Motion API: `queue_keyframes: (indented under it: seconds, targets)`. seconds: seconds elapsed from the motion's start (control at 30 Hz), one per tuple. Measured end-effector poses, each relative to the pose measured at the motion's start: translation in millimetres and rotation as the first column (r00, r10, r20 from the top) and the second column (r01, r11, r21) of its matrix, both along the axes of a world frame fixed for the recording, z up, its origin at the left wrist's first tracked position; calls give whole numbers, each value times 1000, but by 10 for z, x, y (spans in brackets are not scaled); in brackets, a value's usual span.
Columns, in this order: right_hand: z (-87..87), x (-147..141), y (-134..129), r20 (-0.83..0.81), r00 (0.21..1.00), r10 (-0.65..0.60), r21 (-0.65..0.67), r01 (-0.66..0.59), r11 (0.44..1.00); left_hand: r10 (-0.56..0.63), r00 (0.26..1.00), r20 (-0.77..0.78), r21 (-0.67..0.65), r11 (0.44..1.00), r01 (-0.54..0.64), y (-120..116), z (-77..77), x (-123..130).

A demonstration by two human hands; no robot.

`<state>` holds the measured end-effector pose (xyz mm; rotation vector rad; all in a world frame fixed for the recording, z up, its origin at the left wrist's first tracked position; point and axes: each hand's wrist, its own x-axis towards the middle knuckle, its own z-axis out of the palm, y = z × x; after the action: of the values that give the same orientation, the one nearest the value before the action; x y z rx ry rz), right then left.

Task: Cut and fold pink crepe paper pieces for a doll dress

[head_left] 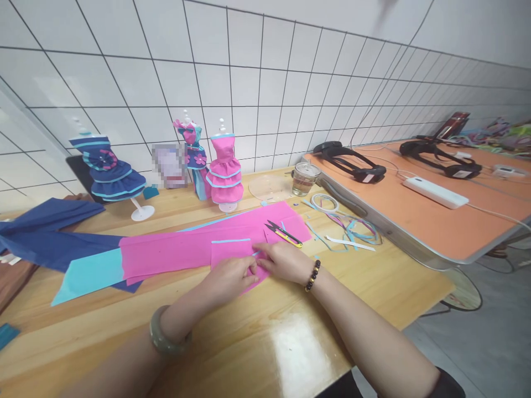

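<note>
A small pink fabric piece (pixel 226 253) with a light blue strip along its top edge lies under my hands. My left hand (pixel 232 281) is closed, its thumb and fingertips pinching the pink fabric near a short bit of blue strip. From the other side my right hand (pixel 286 261) meets it, fingers bent and pressed together on the same fabric. What lies exactly between the fingertips is partly hidden. Just beyond my right hand, black and yellow thread snips (pixel 286 234) rest on a long pink fabric length (pixel 166 252). Light blue fabric (pixel 89 276) shows from beneath its left end.
Dress forms wear a blue dress (pixel 110 171), a pink dress (pixel 225 171) and a mixed-colour dress (pixel 194 149). At the back stands a lidded cup (pixel 305 179). Ribbon strips (pixel 352 231) and a tape roll (pixel 324 203) lie right. Black headsets (pixel 360 168) occupy the orange table (pixel 448 232).
</note>
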<state>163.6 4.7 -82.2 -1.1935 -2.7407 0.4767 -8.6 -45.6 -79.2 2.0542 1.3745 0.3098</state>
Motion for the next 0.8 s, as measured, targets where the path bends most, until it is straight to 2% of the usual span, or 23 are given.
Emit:
queue_keyframes:
  seconds: [0.3,0.47,0.63,0.8]
  targets:
    - [135,10,-12,24,992,-125,175,119,977,2,1000,18,-12,1000,-2,20,-11,-22]
    - [238,-49,-133,22,998,-56,203,50,978,14,1000,13,-22,1000,-13,37,-45,-26]
    - [312,-25,-215,1,999,33,161,-33,986,-1,999,35,-11,1000,1,51,-85,-39]
    - [248,102,-421,-99,980,175,196,-154,969,-73,994,85,-4,997,74,42,-49,-37]
